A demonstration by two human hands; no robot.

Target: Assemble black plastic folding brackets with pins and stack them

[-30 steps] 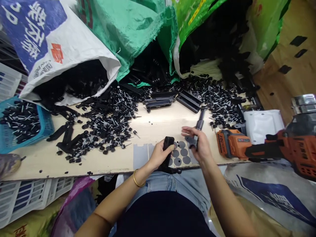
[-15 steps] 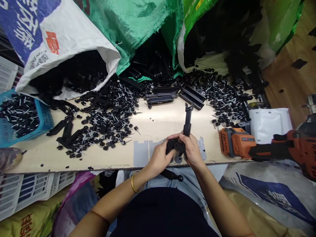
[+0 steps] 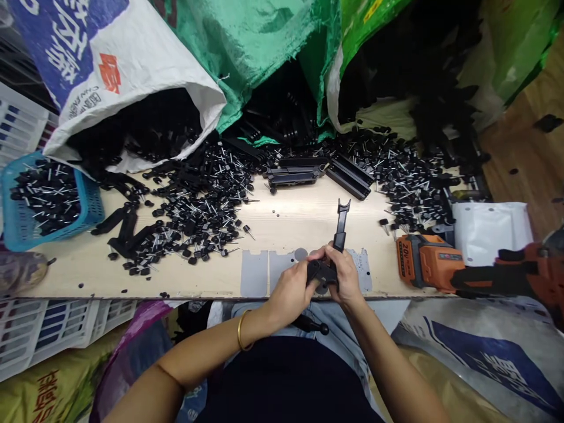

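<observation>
1. Where a second ago they were apart, each with its own black piece, the left hand (image 3: 291, 291) and right hand (image 3: 348, 276) now meet, both closed on one part (image 3: 321, 271); the pieces appear joined.
2. The part sits just left of the drill (image 3: 429, 261), over the near edge of the table (image 3: 291, 220). Its forked bar (image 3: 339, 226) points away from the person.
3. Bare table lies left of the drill, beyond the bar. The pins (image 3: 198, 211) are heaped farther left of the drill, well apart from both hands.
</observation>
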